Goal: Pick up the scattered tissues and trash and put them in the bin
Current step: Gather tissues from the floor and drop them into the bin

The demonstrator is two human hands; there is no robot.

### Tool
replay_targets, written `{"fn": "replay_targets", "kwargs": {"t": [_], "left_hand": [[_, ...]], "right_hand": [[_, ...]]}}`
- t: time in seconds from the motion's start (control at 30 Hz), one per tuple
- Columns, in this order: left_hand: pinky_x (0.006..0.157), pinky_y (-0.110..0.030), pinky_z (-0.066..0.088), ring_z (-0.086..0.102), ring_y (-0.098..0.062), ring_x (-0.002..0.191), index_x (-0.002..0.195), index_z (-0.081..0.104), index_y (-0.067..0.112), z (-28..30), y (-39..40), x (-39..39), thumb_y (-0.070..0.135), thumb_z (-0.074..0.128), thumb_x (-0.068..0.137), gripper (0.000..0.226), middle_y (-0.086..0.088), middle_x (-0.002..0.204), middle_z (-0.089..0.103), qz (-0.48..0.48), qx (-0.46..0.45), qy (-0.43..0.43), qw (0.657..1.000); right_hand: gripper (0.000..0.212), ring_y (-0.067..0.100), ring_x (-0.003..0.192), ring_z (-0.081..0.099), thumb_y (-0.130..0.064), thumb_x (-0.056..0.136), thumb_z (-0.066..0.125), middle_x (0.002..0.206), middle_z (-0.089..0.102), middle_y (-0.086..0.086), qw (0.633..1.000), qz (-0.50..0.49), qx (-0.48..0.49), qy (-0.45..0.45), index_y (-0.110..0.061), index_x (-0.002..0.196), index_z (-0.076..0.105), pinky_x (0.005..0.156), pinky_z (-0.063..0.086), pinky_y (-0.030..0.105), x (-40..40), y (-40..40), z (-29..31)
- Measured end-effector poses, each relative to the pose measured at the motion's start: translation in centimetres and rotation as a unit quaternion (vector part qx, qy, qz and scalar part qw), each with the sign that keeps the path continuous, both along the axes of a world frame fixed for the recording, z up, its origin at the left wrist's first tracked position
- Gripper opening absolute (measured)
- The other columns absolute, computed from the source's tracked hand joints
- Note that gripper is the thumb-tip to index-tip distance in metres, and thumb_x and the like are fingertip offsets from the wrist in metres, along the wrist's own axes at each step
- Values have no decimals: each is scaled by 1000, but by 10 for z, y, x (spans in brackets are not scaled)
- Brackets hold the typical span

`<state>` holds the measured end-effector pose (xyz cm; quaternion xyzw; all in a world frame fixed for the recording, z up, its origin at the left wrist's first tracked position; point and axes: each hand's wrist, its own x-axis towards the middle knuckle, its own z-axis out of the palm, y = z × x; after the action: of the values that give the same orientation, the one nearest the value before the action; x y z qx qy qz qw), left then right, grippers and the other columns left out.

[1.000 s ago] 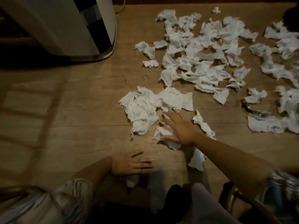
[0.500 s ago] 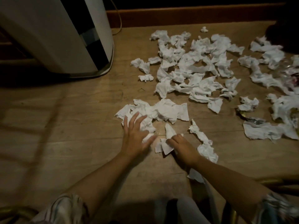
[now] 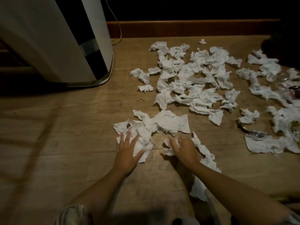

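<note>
I see my left hand [image 3: 128, 153] flat on the wooden floor [image 3: 78, 127], its fingers [image 3: 125, 138] spread wide over the near edge of a crumpled tissue clump [image 3: 155, 125], pressing but not gripping. My right hand [image 3: 184, 149] sits just beside it, fingers curled around a small tissue wad [image 3: 168, 151]. A long tissue strip [image 3: 205, 153] lies just right of those fingers. Beyond both hands, the scattered tissues [image 3: 191, 75] cover the floor, with shiny wrappers [image 3: 254, 133] far right. A tall white unit [image 3: 53, 39] stands well left of my fingers.
</note>
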<state>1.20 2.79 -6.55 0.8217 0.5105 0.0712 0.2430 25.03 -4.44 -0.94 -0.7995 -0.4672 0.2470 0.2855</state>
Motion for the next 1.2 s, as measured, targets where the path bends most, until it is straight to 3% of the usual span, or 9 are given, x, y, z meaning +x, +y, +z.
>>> {"fn": "replay_targets", "kwargs": {"t": [0.13,0.27,0.47,0.57,0.7,0.83,0.93,1.03,1.2], "left_hand": [[117,-39,26,19,-24,148,147,32,14,1,-16,-20,56,59,84,81,-7,162,14,35,38,-75,996],[107,-41,40,42,-23,129,149,27,19,8,-22,-30,26,75,79,85,-8,144,42,102,3,-127,987],[101,-40,39,54,-20,114,134,50,23,14,-17,-48,27,68,79,59,2,124,60,162,5,-119,979],[81,-37,48,62,-16,91,103,66,27,17,-14,-57,47,62,79,32,9,97,67,188,44,-120,974],[59,-29,48,58,-12,69,74,66,20,28,-8,-52,54,69,75,34,4,74,61,256,41,-211,943],[60,-29,42,54,-22,65,62,59,13,35,10,-25,52,52,83,45,-8,75,55,317,33,-302,898],[72,-27,46,61,-23,84,70,67,4,37,26,2,34,62,86,34,-7,97,60,365,4,-321,874],[85,-24,45,61,-20,103,94,71,14,41,33,24,15,69,82,13,-2,114,64,356,-4,-307,883],[92,-37,54,61,-9,107,116,61,38,54,37,62,20,69,81,40,17,116,64,329,-73,-350,874]], "right_hand": [[13,12,91,52,-22,88,67,109,48,3,996,-12,83,-14,-12,90,60,80,48,27,-8,43,8],[36,20,123,46,-29,87,70,136,43,6,994,39,102,-16,-19,118,55,101,44,32,-27,73,7],[67,24,148,11,-51,91,55,161,19,-3,973,210,-23,-98,-34,149,26,117,12,51,-67,89,-11],[78,25,147,11,-68,86,46,158,24,2,945,276,-71,-161,-38,151,16,116,-3,57,-75,77,-25],[64,22,123,36,-65,84,51,130,42,1,935,306,-22,-177,-36,140,39,107,31,42,-74,47,-31],[36,16,105,43,-48,85,63,117,41,-3,937,310,11,-157,-26,112,57,81,42,26,-68,29,-28],[39,15,120,43,-43,79,72,138,36,-1,947,303,9,-106,-22,108,58,92,47,27,-57,20,-21],[38,12,127,42,-33,78,74,147,37,-1,970,234,34,-58,-21,112,59,100,45,28,-47,15,-8],[34,13,93,59,-21,75,64,105,68,4,987,44,153,-17,-13,109,68,79,54,33,-23,22,14]]}}
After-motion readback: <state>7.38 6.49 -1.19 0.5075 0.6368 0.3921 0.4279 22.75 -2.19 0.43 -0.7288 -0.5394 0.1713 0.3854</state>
